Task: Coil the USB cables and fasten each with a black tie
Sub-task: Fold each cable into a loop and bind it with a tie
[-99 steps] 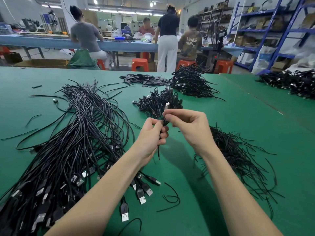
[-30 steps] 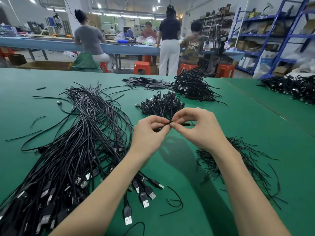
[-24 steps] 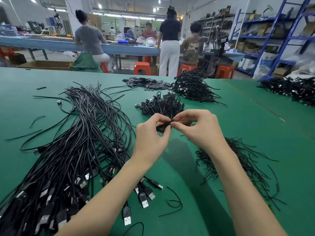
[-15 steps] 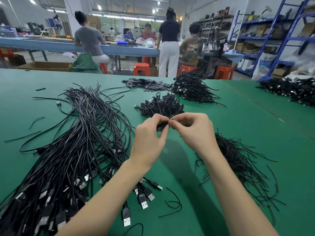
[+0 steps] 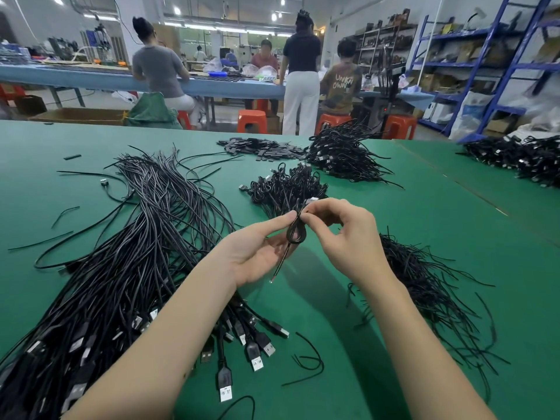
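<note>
Both grips pinch coiled cable (image 5: 296,230): left hand (image 5: 257,253), right hand (image 5: 342,234); coil hangs toward 6 o'clock, tail below.

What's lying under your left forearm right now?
The loose USB cables run beneath the left forearm, their plugs fanning out past it. Whatever lies directly under the arm is covered.

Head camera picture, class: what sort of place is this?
Most likely a cable assembly workshop. Loose USB cables lie heaped on a green table, other workers sit at a blue bench, and blue shelving holds boxes.
</note>
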